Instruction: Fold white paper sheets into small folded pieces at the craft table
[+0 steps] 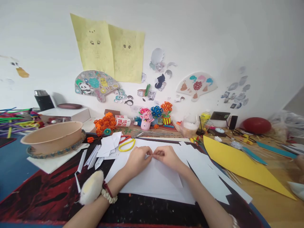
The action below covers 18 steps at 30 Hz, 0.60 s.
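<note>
My left hand (141, 160) and my right hand (167, 157) meet fingertip to fingertip, both closed in a pinch. Between them they grip the far part of a sheet of white paper (156, 177), which slopes toward me over more white sheets. The exact pinched spot is hidden by my fingers. Yellow-handled scissors (127, 145) lie just beyond my left hand. A pile of small cut paper pieces (109, 145) and some folded paper strips (93, 155) are to its left. Larger cut white sheets (204, 171) spread out right of my right hand.
A beige basin (54, 136) stands at the left on a woven ring. Yellow card (242, 167) lies on the right. Along the wall are orange pipe-cleaner flowers (104, 123), small flower pots (156, 117) and a black flask (44, 100). A hand (300, 161) shows at the right edge.
</note>
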Motion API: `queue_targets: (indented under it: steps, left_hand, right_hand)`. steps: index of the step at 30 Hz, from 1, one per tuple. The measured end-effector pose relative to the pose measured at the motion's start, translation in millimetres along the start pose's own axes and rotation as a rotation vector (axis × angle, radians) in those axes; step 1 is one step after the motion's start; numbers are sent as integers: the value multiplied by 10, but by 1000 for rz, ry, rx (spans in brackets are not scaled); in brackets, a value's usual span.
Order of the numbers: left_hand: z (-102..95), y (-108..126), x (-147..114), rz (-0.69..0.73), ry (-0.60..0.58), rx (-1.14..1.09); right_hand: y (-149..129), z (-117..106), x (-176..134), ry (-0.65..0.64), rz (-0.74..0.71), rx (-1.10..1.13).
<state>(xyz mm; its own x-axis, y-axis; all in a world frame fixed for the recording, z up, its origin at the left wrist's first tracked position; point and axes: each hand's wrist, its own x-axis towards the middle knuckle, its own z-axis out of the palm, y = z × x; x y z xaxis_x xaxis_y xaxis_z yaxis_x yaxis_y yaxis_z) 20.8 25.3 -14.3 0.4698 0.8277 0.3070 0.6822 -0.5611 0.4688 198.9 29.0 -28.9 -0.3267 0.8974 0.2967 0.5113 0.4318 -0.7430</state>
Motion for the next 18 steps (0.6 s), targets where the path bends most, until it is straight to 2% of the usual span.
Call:
queue_targets:
  steps: [10, 18]
  left_hand:
    - [-12, 52, -7, 72, -33, 42]
    - [-163, -69, 34, 121, -33, 11]
  right_hand:
    - [-47, 34, -29, 97, 16, -88]
    - [60, -130, -7, 178, 49, -126]
